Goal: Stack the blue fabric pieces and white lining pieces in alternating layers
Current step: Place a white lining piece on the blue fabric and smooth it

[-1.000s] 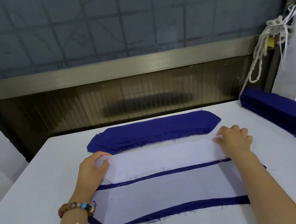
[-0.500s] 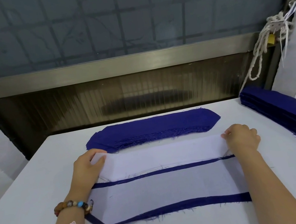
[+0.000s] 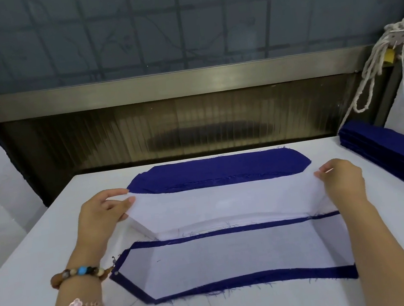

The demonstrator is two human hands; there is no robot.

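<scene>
A person's left hand (image 3: 101,217) and right hand (image 3: 342,180) hold a white lining piece (image 3: 223,202) by its two ends, fingers (image 3: 121,202) curled round the cloth, so that it hangs slack just above a white surface (image 3: 25,266). The lining is thin and matte, a long strip with slanted ends, and it sags along its near edge. Just in front of it lies the stack (image 3: 235,259): another white lining lying flat on blue fabric (image 3: 251,278), whose frayed border shows as a narrow band all round. The stack's right end is hidden behind the right forearm, and how many layers it holds cannot be made out; nor is it clear whether the sagging edge touches it.

Beyond the hands sits a blue pile (image 3: 218,170), long with rounded ends and loose threads, its near edge covered by the raised lining. A folded blue bundle (image 3: 388,154) lies on the right, cut off by the frame. A bead bracelet (image 3: 80,272) and a thin chain (image 3: 76,305) circle the left wrist.

Behind the surface stand a ribbed translucent panel (image 3: 192,126), a brushed metal rail (image 3: 161,85) and dark gridded glass (image 3: 178,22); a knotted white rope (image 3: 377,65) hangs at right.
</scene>
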